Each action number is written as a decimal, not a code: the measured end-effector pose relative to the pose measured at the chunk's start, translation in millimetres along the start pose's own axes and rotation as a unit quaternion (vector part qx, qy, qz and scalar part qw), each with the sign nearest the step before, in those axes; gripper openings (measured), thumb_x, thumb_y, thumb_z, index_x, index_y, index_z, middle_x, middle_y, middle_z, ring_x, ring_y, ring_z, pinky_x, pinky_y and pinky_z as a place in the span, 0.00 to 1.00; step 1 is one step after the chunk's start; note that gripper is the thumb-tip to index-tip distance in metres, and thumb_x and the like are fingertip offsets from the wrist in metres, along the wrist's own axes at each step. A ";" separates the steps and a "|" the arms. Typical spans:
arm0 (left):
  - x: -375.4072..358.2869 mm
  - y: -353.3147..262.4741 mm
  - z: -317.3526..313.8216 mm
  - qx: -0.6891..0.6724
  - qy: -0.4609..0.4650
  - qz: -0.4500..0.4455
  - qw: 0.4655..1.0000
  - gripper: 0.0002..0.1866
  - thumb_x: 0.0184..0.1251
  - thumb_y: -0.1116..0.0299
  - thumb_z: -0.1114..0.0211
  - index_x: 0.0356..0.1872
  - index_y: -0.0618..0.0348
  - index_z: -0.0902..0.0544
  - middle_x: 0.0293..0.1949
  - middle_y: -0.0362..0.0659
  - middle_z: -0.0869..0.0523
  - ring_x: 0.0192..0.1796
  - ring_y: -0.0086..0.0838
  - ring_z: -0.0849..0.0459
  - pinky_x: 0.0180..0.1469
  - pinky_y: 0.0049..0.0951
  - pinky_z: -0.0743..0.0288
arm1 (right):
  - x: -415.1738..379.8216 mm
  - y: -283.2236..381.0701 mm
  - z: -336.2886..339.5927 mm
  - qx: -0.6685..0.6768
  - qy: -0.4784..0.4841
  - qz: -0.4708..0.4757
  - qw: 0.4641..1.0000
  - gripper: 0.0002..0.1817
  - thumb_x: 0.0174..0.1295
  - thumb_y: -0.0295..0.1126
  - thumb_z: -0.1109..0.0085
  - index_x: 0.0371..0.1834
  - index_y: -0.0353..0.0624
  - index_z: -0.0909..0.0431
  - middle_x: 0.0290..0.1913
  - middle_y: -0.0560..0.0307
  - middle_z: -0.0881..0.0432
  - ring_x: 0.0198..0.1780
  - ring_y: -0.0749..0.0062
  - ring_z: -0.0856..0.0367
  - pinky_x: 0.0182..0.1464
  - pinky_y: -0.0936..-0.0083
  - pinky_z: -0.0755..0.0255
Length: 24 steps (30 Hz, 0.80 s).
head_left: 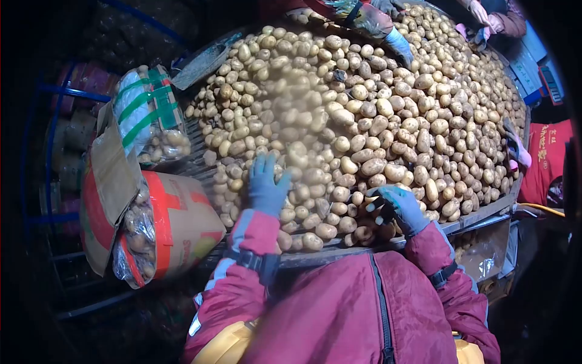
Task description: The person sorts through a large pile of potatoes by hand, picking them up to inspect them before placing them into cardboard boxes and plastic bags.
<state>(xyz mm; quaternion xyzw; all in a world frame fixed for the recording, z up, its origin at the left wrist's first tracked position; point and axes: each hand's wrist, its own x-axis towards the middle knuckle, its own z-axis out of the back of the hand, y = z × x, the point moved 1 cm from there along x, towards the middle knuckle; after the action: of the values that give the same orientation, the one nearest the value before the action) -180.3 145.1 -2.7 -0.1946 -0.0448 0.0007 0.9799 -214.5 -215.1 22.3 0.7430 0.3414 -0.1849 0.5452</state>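
Observation:
A wide heap of potatoes covers the slatted table. My left hand, in a blue-grey glove, lies on the potatoes near the table's left side, its fingers spread and nothing held. Further right, my right hand, in a similar glove with teal fingertips, is bent over potatoes at the front edge. Its fingers curl downward, and their tips are partly hidden, so any hold on a potato cannot be made out.
Potato-filled cardboard boxes, one with red tape and one with green tape, stand at the left. Other people's gloved hands reach over the heap from the far side and right. A red bag is at the right.

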 end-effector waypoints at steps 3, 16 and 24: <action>12.1 -9.4 -13.7 0.083 0.029 -0.006 0.996 0.41 0.65 0.47 0.30 0.75 0.55 0.31 0.73 0.56 0.30 0.75 0.49 0.33 0.78 0.52 0.45 | -1.3 3.3 -8.4 -0.020 0.005 0.003 1.000 0.17 0.73 0.40 0.48 0.52 0.42 0.14 0.40 0.49 0.11 0.25 0.67 0.15 0.25 0.76 0.23; 60.8 9.6 -1.2 0.012 0.030 0.049 0.998 0.21 0.68 0.53 0.32 0.54 0.58 0.12 0.49 0.55 0.12 0.51 0.48 0.14 0.56 0.43 0.22 | 0.3 -2.1 -3.4 0.005 0.000 -0.020 1.000 0.15 0.73 0.37 0.47 0.51 0.42 0.13 0.46 0.53 0.12 0.38 0.69 0.11 0.30 0.75 0.19; 109.8 52.9 -50.2 -0.154 0.107 0.068 0.980 0.12 0.66 0.57 0.28 0.38 0.54 0.10 0.33 0.43 0.09 0.34 0.32 0.12 0.39 0.35 0.20 | -2.6 -7.5 3.2 0.009 0.009 -0.021 1.000 0.16 0.73 0.38 0.46 0.53 0.42 0.14 0.49 0.54 0.13 0.41 0.68 0.12 0.35 0.75 0.18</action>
<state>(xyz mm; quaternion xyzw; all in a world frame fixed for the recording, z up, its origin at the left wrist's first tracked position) -65.6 176.9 -59.5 -0.3444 0.0743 0.0394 0.9351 -221.3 -217.6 17.9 0.7422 0.3605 -0.1925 0.5311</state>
